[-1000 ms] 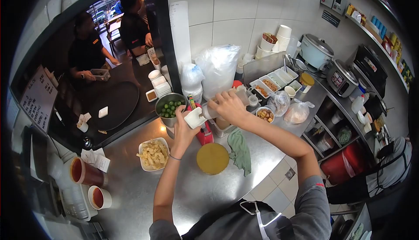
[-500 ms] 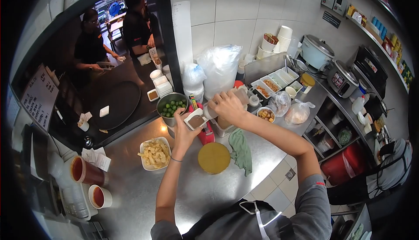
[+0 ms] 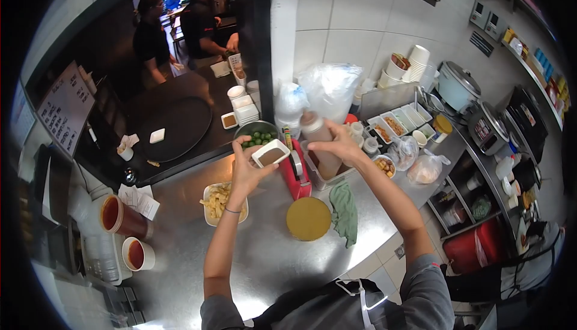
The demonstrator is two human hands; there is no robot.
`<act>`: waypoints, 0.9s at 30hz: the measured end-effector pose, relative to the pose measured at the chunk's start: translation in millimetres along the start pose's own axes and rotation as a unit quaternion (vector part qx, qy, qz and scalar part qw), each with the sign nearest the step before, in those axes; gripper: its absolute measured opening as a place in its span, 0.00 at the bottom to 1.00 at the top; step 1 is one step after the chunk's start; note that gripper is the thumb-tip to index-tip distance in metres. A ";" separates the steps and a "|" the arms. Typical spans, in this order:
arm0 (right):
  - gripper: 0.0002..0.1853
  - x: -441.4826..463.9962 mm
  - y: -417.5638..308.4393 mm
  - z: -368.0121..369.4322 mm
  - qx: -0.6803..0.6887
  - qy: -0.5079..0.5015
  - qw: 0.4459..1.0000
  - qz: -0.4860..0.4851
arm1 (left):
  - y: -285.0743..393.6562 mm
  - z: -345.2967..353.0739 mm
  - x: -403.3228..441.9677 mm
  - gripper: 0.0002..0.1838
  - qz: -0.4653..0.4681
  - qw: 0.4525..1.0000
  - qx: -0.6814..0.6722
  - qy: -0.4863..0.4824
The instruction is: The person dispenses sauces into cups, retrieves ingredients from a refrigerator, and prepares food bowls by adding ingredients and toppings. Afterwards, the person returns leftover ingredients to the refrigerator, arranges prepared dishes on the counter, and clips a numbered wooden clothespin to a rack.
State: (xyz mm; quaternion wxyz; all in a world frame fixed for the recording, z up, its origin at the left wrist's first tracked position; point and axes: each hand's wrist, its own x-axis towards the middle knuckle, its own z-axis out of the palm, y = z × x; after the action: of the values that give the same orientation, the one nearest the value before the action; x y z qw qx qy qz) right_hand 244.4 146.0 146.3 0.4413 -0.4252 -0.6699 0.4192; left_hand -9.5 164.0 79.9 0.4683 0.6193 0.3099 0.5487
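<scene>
My left hand [image 3: 246, 171] grips a small white dish [image 3: 282, 157] with brown sauce in it, raised above the counter beside a metal bowl of small green citrus fruits [image 3: 258, 136]. My right hand [image 3: 341, 145] is closed round a clear squeeze bottle [image 3: 315, 130] of brown sauce. The bottle stands nearly upright, its lower part at a clear plastic container [image 3: 330, 181]; whether it rests on the bottom I cannot tell. Between the hands sits a red tape dispenser [image 3: 300, 180]. Nearer me lie a round mustard-coloured disc [image 3: 308, 219] and a green cloth [image 3: 344, 210].
A white dish of pale yellow food pieces [image 3: 216, 201] stands left on the steel counter. Further left are tubs of red sauce [image 3: 136, 254]. Topping trays [image 3: 393, 124] and bagged food [image 3: 428, 169] line the right. Two people [image 3: 201, 24] stand beyond the pass, another person [image 3: 535, 258] at right.
The squeeze bottle has gone from tipped over the small dish to nearly upright, moving right to the container. My left hand keeps the dish. The camera view has shifted.
</scene>
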 end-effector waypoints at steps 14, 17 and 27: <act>0.30 -64.4 -21.9 -65.7 0.006 0.266 0.963 -0.040 | -103.0 -192.6 115.0 0.42 0.015 0.821 0.468 0.326; 0.31 -93.4 -20.4 -80.9 -0.027 0.308 0.951 -0.032 | -133.3 -220.3 126.6 0.42 -0.020 0.800 0.492 0.343; 0.31 -138.6 -30.7 -97.9 -0.071 0.419 0.905 -0.021 | -201.7 -264.5 125.0 0.44 -0.120 0.811 0.489 0.299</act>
State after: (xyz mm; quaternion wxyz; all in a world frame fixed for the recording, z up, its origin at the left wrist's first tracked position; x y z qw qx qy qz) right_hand 365.5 25.2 167.9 0.6591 -0.5772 -0.4599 0.1444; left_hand -214.2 414.2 -67.8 0.0499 0.5295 0.7338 0.4227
